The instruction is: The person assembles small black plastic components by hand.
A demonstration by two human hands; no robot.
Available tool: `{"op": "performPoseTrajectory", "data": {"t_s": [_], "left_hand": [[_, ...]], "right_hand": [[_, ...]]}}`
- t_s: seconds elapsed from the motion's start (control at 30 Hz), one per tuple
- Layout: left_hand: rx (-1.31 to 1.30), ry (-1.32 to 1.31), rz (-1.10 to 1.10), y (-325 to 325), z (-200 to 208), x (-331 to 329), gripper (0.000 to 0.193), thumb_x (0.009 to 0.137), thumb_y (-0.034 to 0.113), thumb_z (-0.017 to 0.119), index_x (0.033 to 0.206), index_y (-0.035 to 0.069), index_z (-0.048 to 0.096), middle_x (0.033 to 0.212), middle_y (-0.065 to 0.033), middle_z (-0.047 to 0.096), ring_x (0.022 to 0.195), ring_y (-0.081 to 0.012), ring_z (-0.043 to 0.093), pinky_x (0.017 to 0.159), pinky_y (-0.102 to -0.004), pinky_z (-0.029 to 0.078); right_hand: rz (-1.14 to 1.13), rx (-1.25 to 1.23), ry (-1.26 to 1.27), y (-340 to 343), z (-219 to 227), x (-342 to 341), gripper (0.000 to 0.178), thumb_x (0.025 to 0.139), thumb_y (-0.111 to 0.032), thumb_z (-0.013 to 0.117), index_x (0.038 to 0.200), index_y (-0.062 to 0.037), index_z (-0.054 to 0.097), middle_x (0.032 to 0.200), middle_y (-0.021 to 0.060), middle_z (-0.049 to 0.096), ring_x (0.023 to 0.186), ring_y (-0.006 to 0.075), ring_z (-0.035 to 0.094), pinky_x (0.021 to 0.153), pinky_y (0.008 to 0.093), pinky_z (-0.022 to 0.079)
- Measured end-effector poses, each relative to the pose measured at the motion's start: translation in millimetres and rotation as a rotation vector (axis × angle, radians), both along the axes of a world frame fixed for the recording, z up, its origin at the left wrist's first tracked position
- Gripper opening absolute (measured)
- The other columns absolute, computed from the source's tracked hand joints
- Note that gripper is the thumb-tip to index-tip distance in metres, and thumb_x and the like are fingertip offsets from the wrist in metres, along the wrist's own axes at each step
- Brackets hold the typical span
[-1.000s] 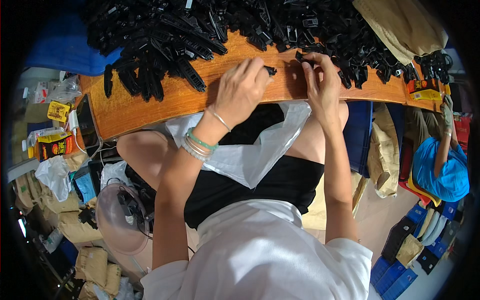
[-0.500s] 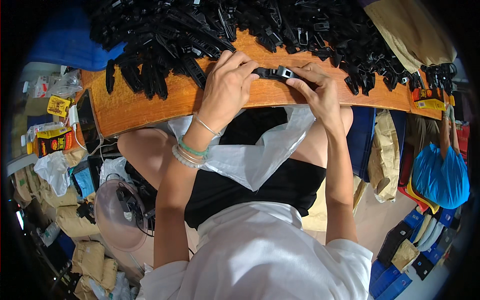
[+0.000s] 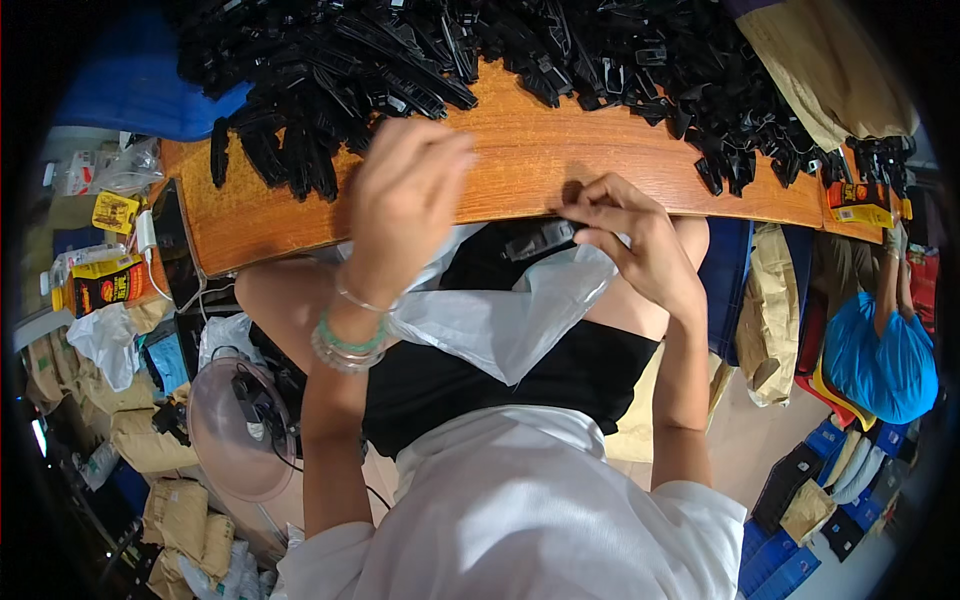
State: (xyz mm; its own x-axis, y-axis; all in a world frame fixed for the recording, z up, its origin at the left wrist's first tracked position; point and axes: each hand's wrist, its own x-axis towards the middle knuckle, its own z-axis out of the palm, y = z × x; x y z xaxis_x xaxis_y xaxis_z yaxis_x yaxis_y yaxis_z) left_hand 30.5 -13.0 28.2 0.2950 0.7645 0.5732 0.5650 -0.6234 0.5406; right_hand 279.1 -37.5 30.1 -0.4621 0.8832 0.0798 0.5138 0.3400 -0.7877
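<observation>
A short black plastic part is just past the near table edge, above my lap. My right hand has its thumb and fingertips at the part's right end, seemingly pinching it. My left hand is smeared by motion over the near edge of the wooden table, off the part; its finger pose is unclear. Beyond it lies a heap of black plastic parts, with another pile at the far right.
White plastic sheeting drapes across my lap. A blue container stands at the far left, a brown paper bag at the far right. Beside my left leg is a translucent pink bin. Another person's arm shows at the right by a blue bag.
My left hand has come off the black part and moved left and nearer. My right hand and the part have shifted from above the tabletop to past its near edge.
</observation>
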Motion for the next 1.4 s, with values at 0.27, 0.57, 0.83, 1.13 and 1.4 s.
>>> {"op": "performPoseTrajectory", "data": {"t_s": [0.27, 0.57, 0.83, 1.13, 1.4], "left_hand": [[0.094, 0.552, 0.144, -2.5, -6.4, -25.2, 0.036, 0.077, -0.007, 0.057, 0.111, 0.002, 0.064, 0.119, -0.0174, 0.054, 0.093, -0.0281, 0.056, 0.081, -0.0374, 0.047], [0.209, -0.003, 0.081, -9.4, -10.9, 19.6, 0.02, 0.084, -0.009, 0.058, 0.104, -0.005, 0.06, 0.102, -0.0166, 0.059, 0.088, -0.0289, 0.064, 0.076, -0.0339, 0.052], [-0.53, -0.622, 0.025, -10.5, -29.4, 22.8, 0.02, 0.09, -0.006, 0.058, 0.109, -0.008, 0.06, 0.097, -0.0086, 0.059, 0.082, -0.0146, 0.066, 0.072, -0.0238, 0.053], [-0.351, -0.202, 0.057, -0.8, -23.3, 16.4, 0.021, 0.079, 0.0, 0.07, 0.1, -0.001, 0.067, 0.095, -0.0072, 0.06, 0.073, -0.015, 0.059, 0.066, -0.0291, 0.048], [-0.182, -0.07, 0.028, 5.2, -28.6, 11.9, 0.021, 0.076, 0.002, 0.071, 0.095, -0.002, 0.067, 0.093, -0.0113, 0.059, 0.091, -0.0275, 0.056, 0.081, -0.0358, 0.045]], "right_hand": [[-0.464, 0.696, -0.235, 69.1, -6.8, 6.0, 0.022, 0.083, -0.006, 0.066, 0.104, -0.0039, 0.069, 0.095, 0.0104, 0.061, 0.092, 0.0272, 0.058, 0.079, 0.0369, 0.046], [-0.599, 0.757, -0.376, 97.4, -28.6, -13.1, 0.032, 0.08, -0.012, 0.066, 0.112, -0.0152, 0.067, 0.097, 0.0064, 0.061, 0.094, 0.0249, 0.054, 0.081, 0.0382, 0.038], [-0.527, 0.884, -0.498, 98.3, -32.3, -12.2, 0.045, 0.076, -0.006, 0.063, 0.119, -0.0198, 0.065, 0.1, 0.0058, 0.059, 0.095, 0.0236, 0.052, 0.083, 0.0385, 0.037], [-0.47, 0.148, 0.398, 40.1, -10.3, -31.5, 0.025, 0.091, 0.0, 0.051, 0.114, -0.0015, 0.061, 0.082, 0.0094, 0.057, 0.071, 0.0191, 0.051, 0.07, 0.0313, 0.044], [-0.201, -0.098, 0.171, 27.4, -5.2, -23.8, 0.027, 0.088, -0.006, 0.063, 0.112, 0.0053, 0.064, 0.083, 0.0117, 0.059, 0.077, 0.0189, 0.055, 0.073, 0.0292, 0.044]]}}
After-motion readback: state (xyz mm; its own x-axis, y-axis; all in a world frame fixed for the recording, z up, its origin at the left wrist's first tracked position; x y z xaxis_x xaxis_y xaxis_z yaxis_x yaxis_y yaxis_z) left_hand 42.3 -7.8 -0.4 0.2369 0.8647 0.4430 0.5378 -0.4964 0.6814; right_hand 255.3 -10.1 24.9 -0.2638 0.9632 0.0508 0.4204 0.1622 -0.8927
